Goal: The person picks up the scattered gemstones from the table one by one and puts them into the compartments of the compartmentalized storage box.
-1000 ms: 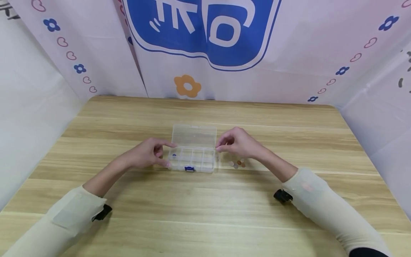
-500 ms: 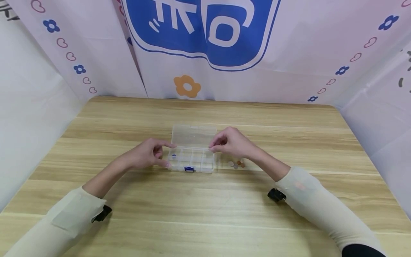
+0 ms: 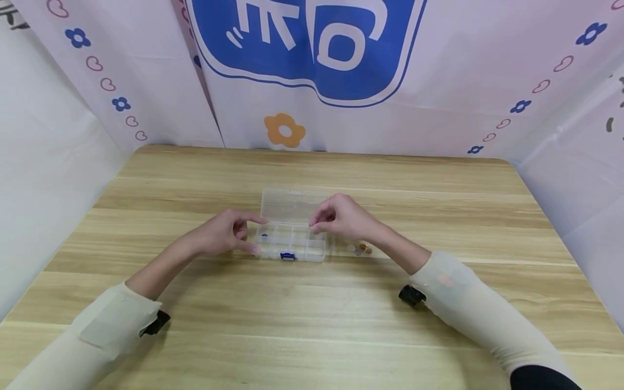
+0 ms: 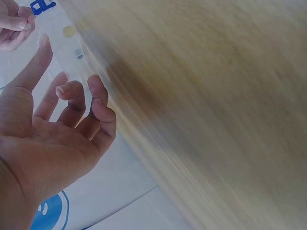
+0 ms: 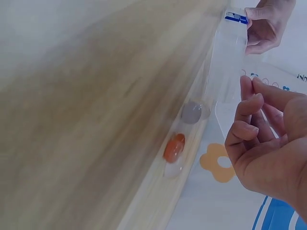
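Observation:
A clear plastic compartment box (image 3: pixel 299 250) lies on the table, its see-through lid (image 3: pixel 287 206) folded back behind it and a blue clasp (image 3: pixel 287 256) at the front. My left hand (image 3: pixel 224 233) holds the box's left end between thumb and index finger, the other fingers curled. One small blue piece (image 3: pixel 265 236) sits in a left compartment. Over the right-hand compartments, my right hand (image 3: pixel 343 216) brings thumb and index fingertips together in a pinch; the fingertips cover most of what is between them.
Right of the box lies a small group of smooth rounded stones, among them an orange one (image 5: pixel 173 149), a grey one (image 5: pixel 192 113) and a whitish one (image 5: pixel 173 167). The wooden table (image 3: pixel 292 325) ends at a printed cloth backdrop (image 3: pixel 390 130).
My right hand has moved left in a pinch, from the box's right edge to over its right-hand compartments. The left hand and the box have stayed put.

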The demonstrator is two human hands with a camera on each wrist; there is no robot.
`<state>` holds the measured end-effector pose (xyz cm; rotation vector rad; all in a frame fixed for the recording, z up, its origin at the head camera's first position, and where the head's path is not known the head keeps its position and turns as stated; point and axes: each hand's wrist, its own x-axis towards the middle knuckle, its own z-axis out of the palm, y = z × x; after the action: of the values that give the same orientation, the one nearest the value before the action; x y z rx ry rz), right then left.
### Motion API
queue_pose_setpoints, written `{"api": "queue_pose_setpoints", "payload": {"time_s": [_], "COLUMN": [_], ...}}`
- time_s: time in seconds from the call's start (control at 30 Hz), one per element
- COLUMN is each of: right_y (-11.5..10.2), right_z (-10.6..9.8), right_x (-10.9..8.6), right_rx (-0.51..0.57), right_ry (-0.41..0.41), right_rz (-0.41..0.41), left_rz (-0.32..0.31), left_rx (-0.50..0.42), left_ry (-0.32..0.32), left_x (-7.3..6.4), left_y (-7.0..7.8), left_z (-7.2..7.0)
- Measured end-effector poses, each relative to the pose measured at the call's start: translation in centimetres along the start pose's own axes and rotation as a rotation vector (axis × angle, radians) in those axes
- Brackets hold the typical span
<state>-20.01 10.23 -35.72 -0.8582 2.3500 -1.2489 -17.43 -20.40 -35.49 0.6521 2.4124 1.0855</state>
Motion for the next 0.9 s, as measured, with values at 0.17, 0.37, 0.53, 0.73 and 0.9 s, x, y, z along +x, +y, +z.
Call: {"api": "queue_pose_setpoints", "payload": {"time_s": [0.17,0.37,0.53,0.73,0.9], "right_y": [-0.1,-0.2,-0.3,-0.8,-1.2], "right_z": [0.3,0.6,1.1,1.5,1.8], "right_x": [0.3,0.7,1.1,1.7,2.3], "right_rx": [-0.013,-0.004,-0.017,-0.049,-0.078], "right_ry": [-0.009,-0.017,-0.014,0.006,0.010], "right_rz": [-0.011,-0.014,-0.011,-0.012,-0.028], "left_rz": [0.007,0.002,-0.005,-0.004,0.001], "left_rx": [0.006,0.020,0.031,0.034,0.030], "left_ry": [0.005,0.003,-0.003,-0.004,-0.009], "left_x": [0.1,0.2,0.3,0.4,0.5], "left_y": [-0.1,0.0,0.1,0.1,0.1], "left_z": [0.0,-0.1,-0.2,-0.2,-0.3]}}
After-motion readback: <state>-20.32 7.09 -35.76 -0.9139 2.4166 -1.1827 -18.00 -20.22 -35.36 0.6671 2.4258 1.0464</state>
